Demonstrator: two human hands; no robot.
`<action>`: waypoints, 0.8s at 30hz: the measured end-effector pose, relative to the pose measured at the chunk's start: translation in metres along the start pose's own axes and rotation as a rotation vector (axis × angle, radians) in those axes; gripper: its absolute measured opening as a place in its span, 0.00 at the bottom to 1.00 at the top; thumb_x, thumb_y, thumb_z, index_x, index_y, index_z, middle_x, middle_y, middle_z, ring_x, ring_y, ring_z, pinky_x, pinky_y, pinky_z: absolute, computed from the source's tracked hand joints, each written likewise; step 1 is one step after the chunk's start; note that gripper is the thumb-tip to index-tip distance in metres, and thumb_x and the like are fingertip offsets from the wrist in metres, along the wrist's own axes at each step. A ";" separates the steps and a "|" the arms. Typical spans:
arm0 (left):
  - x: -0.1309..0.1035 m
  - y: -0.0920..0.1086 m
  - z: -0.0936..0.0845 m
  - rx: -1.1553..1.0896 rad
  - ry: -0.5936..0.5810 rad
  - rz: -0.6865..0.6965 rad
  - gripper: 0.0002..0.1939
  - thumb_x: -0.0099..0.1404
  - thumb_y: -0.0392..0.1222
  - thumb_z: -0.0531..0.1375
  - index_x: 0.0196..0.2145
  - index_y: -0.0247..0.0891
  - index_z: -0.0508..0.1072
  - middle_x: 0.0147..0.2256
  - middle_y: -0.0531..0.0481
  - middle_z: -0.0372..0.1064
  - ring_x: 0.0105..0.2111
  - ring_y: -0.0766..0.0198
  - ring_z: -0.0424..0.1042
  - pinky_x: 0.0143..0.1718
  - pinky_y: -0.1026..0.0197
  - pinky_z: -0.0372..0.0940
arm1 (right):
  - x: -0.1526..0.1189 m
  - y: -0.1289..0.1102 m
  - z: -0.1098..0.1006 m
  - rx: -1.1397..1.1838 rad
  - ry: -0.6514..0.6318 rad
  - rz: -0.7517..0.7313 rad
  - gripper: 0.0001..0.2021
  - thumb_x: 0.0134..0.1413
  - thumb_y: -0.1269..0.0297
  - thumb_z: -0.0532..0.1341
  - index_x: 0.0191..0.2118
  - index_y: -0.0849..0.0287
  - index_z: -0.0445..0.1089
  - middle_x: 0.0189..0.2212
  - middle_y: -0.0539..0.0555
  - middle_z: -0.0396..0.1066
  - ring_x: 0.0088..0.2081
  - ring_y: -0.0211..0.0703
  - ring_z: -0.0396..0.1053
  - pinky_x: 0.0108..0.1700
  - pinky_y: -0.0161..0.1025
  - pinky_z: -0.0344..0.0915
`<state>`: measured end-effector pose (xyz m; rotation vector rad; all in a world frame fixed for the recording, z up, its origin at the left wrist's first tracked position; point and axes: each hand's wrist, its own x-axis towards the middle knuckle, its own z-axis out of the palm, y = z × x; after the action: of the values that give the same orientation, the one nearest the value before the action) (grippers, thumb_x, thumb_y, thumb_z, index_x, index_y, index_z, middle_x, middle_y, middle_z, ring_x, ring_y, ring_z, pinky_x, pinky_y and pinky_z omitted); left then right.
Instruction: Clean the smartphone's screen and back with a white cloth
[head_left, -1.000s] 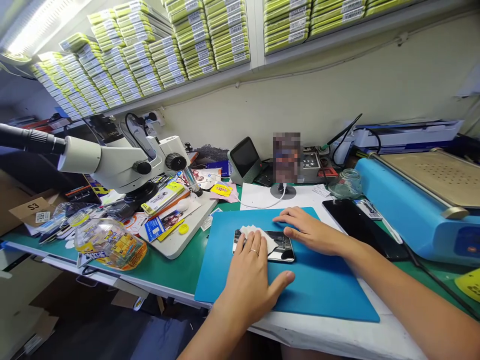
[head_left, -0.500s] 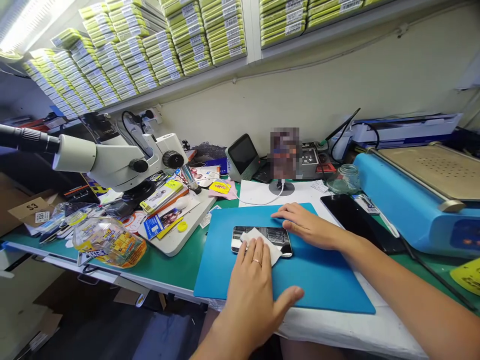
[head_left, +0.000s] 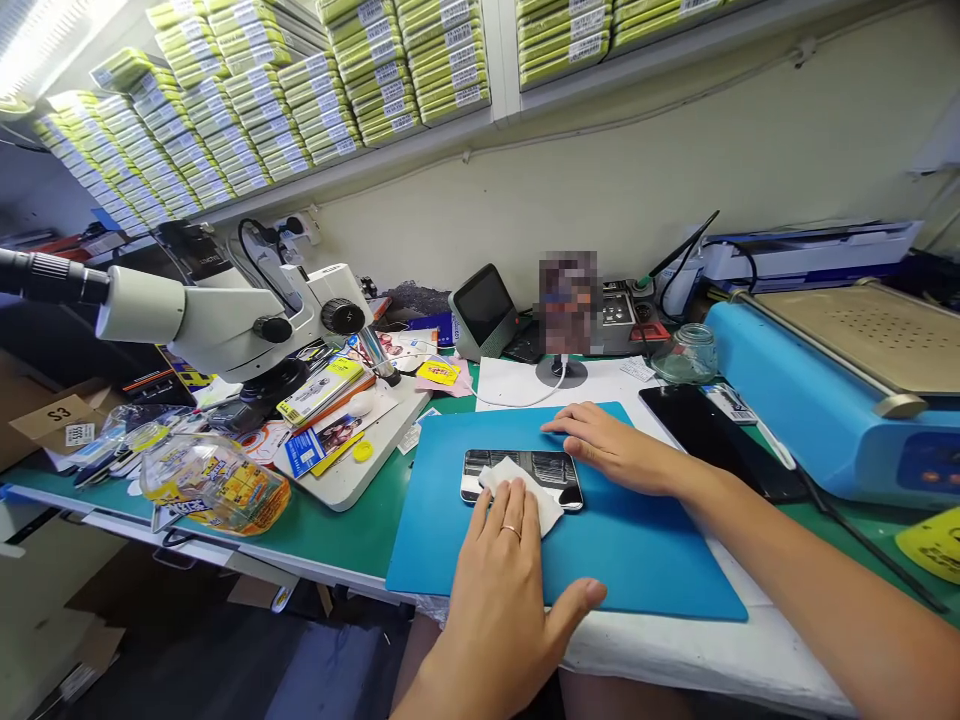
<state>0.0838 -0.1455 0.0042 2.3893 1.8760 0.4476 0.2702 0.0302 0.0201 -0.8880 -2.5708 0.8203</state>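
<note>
A smartphone (head_left: 568, 468) with a glossy dark screen lies flat on a blue mat (head_left: 637, 565). Over its lower middle is a folded white wipe (head_left: 543, 505), which partly covers the screen. My left hand (head_left: 504, 560), a ring on one finger, presses the wipe down with flat fingers; its thumb sticks out to the right. My right hand (head_left: 611, 450) rests on the mat at the phone's upper right, fingers stretched out and holding nothing. Whether it touches the phone's edge is hard to tell.
A microscope (head_left: 217, 325) and a clear plastic jar (head_left: 214, 485) stand left, among cards and tools. To the right are a large black phone (head_left: 705, 435), a glass jar (head_left: 686, 355) and a blue machine (head_left: 795, 400). Stacked yellow-green packs (head_left: 442, 60) fill the shelf above.
The wipe and my left hand stay on the phone, nearly unmoved. My right hand keeps its place. The whole view has shifted slightly.
</note>
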 end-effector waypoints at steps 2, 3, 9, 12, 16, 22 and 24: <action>-0.001 0.000 0.000 -0.001 0.003 0.010 0.44 0.72 0.68 0.44 0.68 0.26 0.57 0.68 0.34 0.49 0.68 0.44 0.50 0.67 0.42 0.52 | 0.000 0.001 0.000 0.002 0.000 -0.003 0.33 0.64 0.35 0.44 0.58 0.51 0.70 0.51 0.60 0.67 0.56 0.59 0.61 0.59 0.58 0.56; 0.003 -0.001 0.000 -0.001 -0.001 0.015 0.44 0.72 0.69 0.44 0.67 0.26 0.57 0.68 0.34 0.49 0.68 0.43 0.50 0.67 0.42 0.51 | 0.001 0.002 0.001 0.002 0.000 -0.005 0.33 0.64 0.35 0.44 0.58 0.51 0.70 0.51 0.60 0.67 0.56 0.59 0.61 0.59 0.58 0.56; 0.046 -0.003 0.003 -0.003 -0.033 0.050 0.44 0.73 0.68 0.41 0.67 0.24 0.57 0.67 0.33 0.50 0.68 0.46 0.49 0.68 0.43 0.47 | 0.001 0.001 0.000 0.001 0.010 0.002 0.36 0.63 0.33 0.41 0.59 0.53 0.70 0.50 0.62 0.68 0.55 0.60 0.61 0.59 0.58 0.57; 0.046 0.001 0.004 0.015 -0.026 0.038 0.46 0.72 0.69 0.41 0.67 0.23 0.57 0.67 0.32 0.50 0.68 0.45 0.50 0.68 0.42 0.47 | 0.000 0.000 -0.001 0.007 0.004 0.007 0.37 0.63 0.34 0.41 0.59 0.53 0.70 0.51 0.62 0.68 0.55 0.60 0.61 0.59 0.58 0.57; 0.022 0.009 0.004 0.021 -0.021 0.032 0.47 0.72 0.69 0.39 0.66 0.22 0.59 0.66 0.30 0.52 0.68 0.43 0.51 0.68 0.42 0.48 | 0.000 -0.001 -0.001 0.005 0.004 0.007 0.36 0.63 0.33 0.42 0.59 0.50 0.70 0.51 0.61 0.68 0.56 0.60 0.61 0.59 0.58 0.57; 0.034 0.013 0.005 0.010 -0.070 0.049 0.48 0.71 0.70 0.37 0.68 0.21 0.55 0.67 0.30 0.49 0.68 0.42 0.48 0.68 0.41 0.46 | 0.003 0.002 0.001 0.010 0.011 -0.001 0.39 0.62 0.32 0.41 0.59 0.55 0.70 0.50 0.63 0.68 0.55 0.59 0.61 0.59 0.57 0.57; 0.049 0.014 0.006 -0.002 -0.088 0.075 0.47 0.72 0.69 0.38 0.69 0.21 0.52 0.68 0.31 0.47 0.69 0.44 0.46 0.69 0.41 0.44 | 0.003 0.005 0.002 0.015 0.017 -0.004 0.39 0.62 0.32 0.41 0.59 0.56 0.70 0.50 0.63 0.68 0.55 0.59 0.61 0.59 0.56 0.57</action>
<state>0.1085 -0.1007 0.0112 2.4423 1.7536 0.3425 0.2692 0.0341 0.0156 -0.8816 -2.5472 0.8262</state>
